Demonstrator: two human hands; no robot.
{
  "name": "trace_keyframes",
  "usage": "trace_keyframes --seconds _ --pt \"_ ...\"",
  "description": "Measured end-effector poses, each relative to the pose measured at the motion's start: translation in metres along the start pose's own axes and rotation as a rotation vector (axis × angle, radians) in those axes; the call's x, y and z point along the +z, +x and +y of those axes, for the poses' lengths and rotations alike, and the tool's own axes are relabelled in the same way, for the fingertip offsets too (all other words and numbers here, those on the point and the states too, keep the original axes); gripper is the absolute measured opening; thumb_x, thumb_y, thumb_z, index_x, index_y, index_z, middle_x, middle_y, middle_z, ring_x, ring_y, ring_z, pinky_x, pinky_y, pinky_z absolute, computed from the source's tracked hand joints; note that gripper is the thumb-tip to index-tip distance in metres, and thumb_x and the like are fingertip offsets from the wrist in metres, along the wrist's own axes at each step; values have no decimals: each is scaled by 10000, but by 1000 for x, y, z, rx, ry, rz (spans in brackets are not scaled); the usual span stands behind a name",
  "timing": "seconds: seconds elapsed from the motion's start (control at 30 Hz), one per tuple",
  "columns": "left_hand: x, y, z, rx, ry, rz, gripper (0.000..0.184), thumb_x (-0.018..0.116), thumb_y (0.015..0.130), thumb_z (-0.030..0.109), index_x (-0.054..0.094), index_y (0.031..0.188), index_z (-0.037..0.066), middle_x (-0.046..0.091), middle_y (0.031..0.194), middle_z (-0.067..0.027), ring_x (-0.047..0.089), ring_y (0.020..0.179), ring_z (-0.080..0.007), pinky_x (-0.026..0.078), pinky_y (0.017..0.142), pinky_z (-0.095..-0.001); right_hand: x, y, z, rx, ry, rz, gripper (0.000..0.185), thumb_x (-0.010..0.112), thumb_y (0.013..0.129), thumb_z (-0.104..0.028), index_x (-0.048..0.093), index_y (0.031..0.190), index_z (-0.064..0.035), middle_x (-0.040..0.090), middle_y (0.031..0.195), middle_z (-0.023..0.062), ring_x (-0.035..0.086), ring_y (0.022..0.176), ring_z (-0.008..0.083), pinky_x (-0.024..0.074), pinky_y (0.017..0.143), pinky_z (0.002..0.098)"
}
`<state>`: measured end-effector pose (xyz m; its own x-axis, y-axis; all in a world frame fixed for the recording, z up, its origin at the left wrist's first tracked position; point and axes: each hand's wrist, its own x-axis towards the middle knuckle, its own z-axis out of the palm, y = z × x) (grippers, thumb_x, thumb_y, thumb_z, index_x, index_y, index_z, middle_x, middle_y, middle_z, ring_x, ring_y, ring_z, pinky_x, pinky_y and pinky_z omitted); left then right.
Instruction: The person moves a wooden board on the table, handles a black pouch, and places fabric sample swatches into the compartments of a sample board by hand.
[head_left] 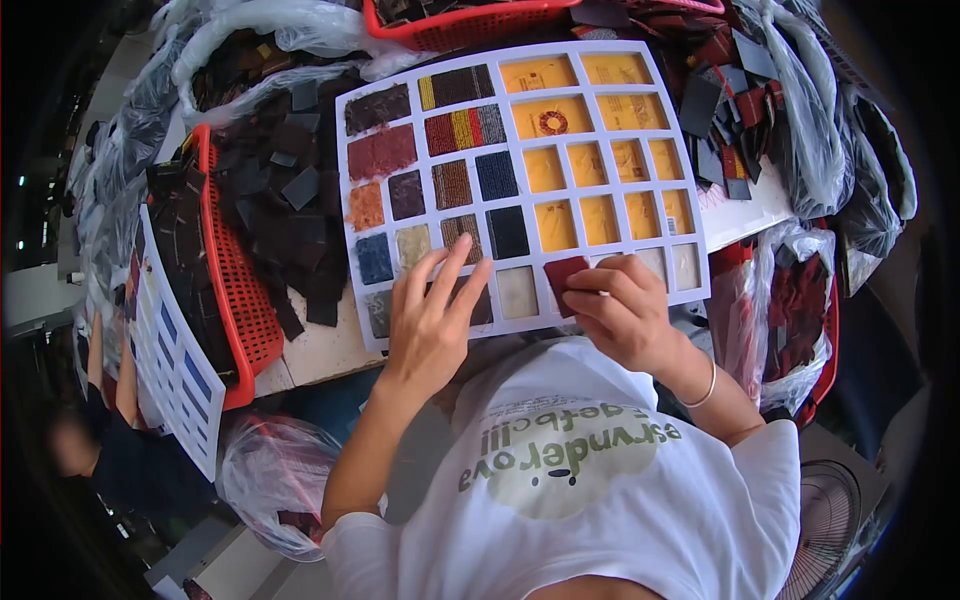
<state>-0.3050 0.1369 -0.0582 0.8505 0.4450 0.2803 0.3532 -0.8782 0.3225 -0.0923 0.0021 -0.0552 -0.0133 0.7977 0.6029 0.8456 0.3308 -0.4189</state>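
A white board (pixel 424 172) with rows of square and rectangular windows lies before me. Carpet-like samples in dark, maroon, orange, brown and blue fill windows on its left half; yellow-orange backing shows through those at the upper right. My left hand (pixel 432 315) rests on the lower part of the board, fingers spread, fingertips over a brown striped sample (pixel 462 238). Between the thumb and fingers of my right hand (pixel 630 310) is a dark red piece (pixel 566 284), held over a window in the bottom row. Pale windows show on both sides of it.
Red baskets (pixel 232 290) and plastic bags (pixel 800 130) of dark pieces surround the board. Another windowed board (pixel 172 350) leans at the left, near a person (pixel 130 440) in dark clothes. A fan (pixel 822 525) stands at the lower right.
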Motion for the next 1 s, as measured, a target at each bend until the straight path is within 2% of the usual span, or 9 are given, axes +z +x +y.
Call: trace_keyframes --seconds 0.07,0.17,0.33,0.43,0.73,0.83,0.93,0.97,1.0 --pt "4 8 -11 94 100 -95 400 672 786 5 648 1184 39 544 1337 -134 535 1096 -330 446 926 -447 25 0 -10 -152 -36 -83 252 674 675 -135 653 908 -41 605 960 66 580 869 214 499 681 323" --pt "15 8 -23 135 83 -16 335 672 781 4 664 1116 0 599 1267 -131 569 1044 -330 485 876 -431 40 -2 -11 -189 -69 -84 263 676 679 -129 656 921 -28 594 973 82 578 888 223 511 704 335" --pt "25 8 -24 135 38 103 299 686 761 -4 671 1058 -27 638 1190 -137 599 994 -336 512 833 -423 44 -5 -18 -87 -97 -183 306 671 698 -126 650 976 -3 587 1055 103 580 920 242 529 737 351" --pt "27 5 -25 110 13 133 308 689 761 -3 670 1067 -16 637 1177 -152 603 1006 -343 508 841 -427 39 3 -37 168 15 -217 335 658 702 -114 641 1011 15 585 1086 118 584 936 254 534 744 356" --pt "29 3 -26 88 -5 146 308 676 785 18 671 1093 6 638 1157 -165 604 1028 -344 492 858 -429 62 -2 -34 124 -35 -130 376 635 648 1 657 1022 36 613 1065 140 615 886 294 542 726 384" --pt "28 3 -25 81 0 146 304 672 791 22 672 1094 7 641 1154 -159 605 1032 -340 489 856 -429 68 -1 -46 258 118 -162 372 629 647 28 662 1017 26 615 1075 137 624 910 291 544 766 397" --pt "26 3 -24 80 4 145 294 673 794 38 672 1086 7 646 1147 -151 606 1036 -326 482 850 -421 74 -7 -55 185 156 -122 375 638 645 47 667 1017 11 618 1078 133 629 945 293 543 813 404" --pt "27 3 -26 84 8 152 290 676 791 48 672 1079 9 649 1141 -148 607 1037 -315 479 843 -414 72 -9 -53 189 184 -108 326 664 683 -53 672 1006 -10 618 1062 93 606 1009 261 516 871 374" --pt "27 2 -27 86 13 160 286 680 789 58 672 1071 11 652 1134 -144 608 1038 -305 475 836 -406 65 -9 -51 189 123 -77 334 668 675 -49 675 1007 -19 621 1062 91 608 1002 260 509 882 386"
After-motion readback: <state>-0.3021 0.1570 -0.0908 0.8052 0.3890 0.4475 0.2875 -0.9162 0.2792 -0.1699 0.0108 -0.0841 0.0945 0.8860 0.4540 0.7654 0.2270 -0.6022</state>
